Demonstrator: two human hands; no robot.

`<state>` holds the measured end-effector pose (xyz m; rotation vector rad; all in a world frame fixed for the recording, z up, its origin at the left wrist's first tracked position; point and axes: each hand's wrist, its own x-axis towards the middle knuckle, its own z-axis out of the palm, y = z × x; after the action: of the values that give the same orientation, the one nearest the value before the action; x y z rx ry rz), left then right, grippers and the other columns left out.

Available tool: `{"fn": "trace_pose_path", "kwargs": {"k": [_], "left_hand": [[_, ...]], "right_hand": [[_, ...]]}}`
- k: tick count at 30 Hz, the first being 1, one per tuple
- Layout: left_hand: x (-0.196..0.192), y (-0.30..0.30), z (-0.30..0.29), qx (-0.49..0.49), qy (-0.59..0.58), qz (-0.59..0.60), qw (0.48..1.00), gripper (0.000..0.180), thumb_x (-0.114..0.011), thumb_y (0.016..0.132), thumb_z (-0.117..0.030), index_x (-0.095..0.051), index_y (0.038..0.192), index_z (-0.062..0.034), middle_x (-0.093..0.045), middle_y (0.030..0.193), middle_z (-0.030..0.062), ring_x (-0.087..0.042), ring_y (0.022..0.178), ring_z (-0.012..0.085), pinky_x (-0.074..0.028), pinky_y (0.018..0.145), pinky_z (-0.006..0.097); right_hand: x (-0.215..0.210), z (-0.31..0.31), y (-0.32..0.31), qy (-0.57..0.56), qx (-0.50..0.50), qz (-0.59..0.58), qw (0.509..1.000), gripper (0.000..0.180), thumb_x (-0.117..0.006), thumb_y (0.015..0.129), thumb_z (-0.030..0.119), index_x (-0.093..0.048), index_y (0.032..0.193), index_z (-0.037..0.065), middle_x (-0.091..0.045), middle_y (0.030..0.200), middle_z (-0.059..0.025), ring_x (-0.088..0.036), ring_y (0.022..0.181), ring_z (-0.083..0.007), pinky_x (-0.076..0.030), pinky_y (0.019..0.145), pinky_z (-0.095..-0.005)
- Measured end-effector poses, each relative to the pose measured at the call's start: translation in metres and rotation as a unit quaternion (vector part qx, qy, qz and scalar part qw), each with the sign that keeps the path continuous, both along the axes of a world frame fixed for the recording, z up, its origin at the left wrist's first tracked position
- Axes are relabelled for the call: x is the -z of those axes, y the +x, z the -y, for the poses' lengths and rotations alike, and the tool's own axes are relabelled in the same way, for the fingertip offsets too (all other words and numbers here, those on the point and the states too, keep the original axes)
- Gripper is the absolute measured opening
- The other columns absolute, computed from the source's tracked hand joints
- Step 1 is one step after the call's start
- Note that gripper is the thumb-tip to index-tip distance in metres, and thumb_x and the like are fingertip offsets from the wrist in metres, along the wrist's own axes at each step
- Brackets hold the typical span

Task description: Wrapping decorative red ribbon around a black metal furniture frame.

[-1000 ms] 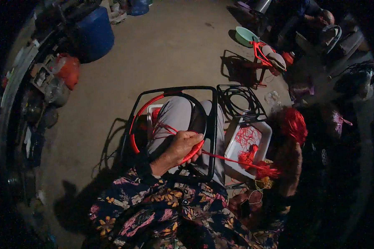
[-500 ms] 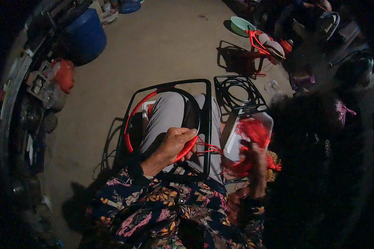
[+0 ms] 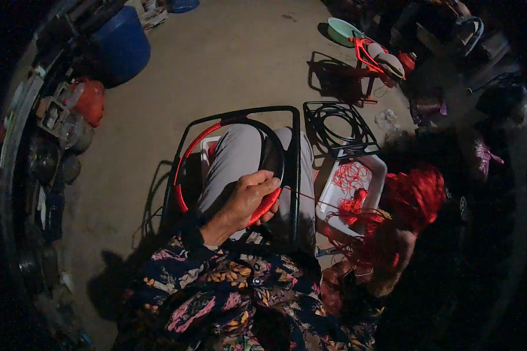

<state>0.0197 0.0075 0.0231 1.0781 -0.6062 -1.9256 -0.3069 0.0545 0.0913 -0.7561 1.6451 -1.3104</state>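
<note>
A black metal frame (image 3: 296,152) with a round ring inside it rests across my lap. Red cord (image 3: 182,169) is wound around the ring's left and lower parts, while its right side is bare black. My left hand (image 3: 249,202) pinches the red-wrapped ring at its lower right. From there a thin red strand stretches rightward to a thick bundle of red cord (image 3: 416,196). My right hand (image 3: 392,251), smeared by motion and partly covered by the cord, holds that bundle out to the right.
Right of my knees stands a white tray (image 3: 329,217) with loose red cord inside. Another black frame (image 3: 341,131) lies against its far end. Further off are a red chair-like frame (image 3: 366,55) and a pale green basin (image 3: 341,30). A blue tub (image 3: 120,50) and an orange-red bag (image 3: 89,100) stand at left.
My right hand has swung outward to the right, carrying the cord bundle from over the tray. The slack strands near my left hand are now drawn out. My left hand keeps its hold.
</note>
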Motion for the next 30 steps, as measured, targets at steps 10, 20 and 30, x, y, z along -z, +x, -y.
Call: {"fn": "trace_pose_path", "kwargs": {"k": [10,20,30], "left_hand": [[0.001,0.004,0.001,0.066,-0.013,-0.069,0.995,0.021,-0.055,0.09,-0.021,-0.051,0.089,-0.0012,-0.055,0.063,0.0074,-0.051,0.046,0.0143,-0.04,0.04,0.025],[-0.009,0.001,-0.009,0.218,-0.035,0.067,0.973,0.024,-0.06,0.087,-0.022,-0.056,0.08,0.0001,-0.057,0.06,0.006,-0.053,0.044,0.0116,-0.043,0.04,0.026],[0.022,-0.022,-0.024,0.177,-0.186,0.251,0.933,0.025,-0.058,0.089,-0.025,-0.056,0.076,-0.0038,-0.051,0.056,0.0016,-0.049,0.046,0.0087,-0.037,0.041,0.026]], "right_hand": [[-0.011,-0.024,-0.044,-0.029,0.046,-0.096,0.994,0.03,-0.066,0.072,0.014,-0.057,0.099,0.006,-0.06,0.1,-0.0062,-0.057,0.084,-0.0183,-0.046,0.071,-0.0309],[-0.043,0.009,-0.037,-0.046,-0.063,-0.221,0.972,0.032,-0.065,0.071,0.017,-0.058,0.101,0.01,-0.059,0.105,-0.0051,-0.055,0.091,-0.0196,-0.043,0.077,-0.0332],[-0.08,0.088,0.032,-0.11,-0.274,-0.389,0.873,0.034,-0.064,0.07,0.021,-0.06,0.103,0.014,-0.058,0.11,-0.004,-0.053,0.098,-0.021,-0.039,0.083,-0.0355]]}}
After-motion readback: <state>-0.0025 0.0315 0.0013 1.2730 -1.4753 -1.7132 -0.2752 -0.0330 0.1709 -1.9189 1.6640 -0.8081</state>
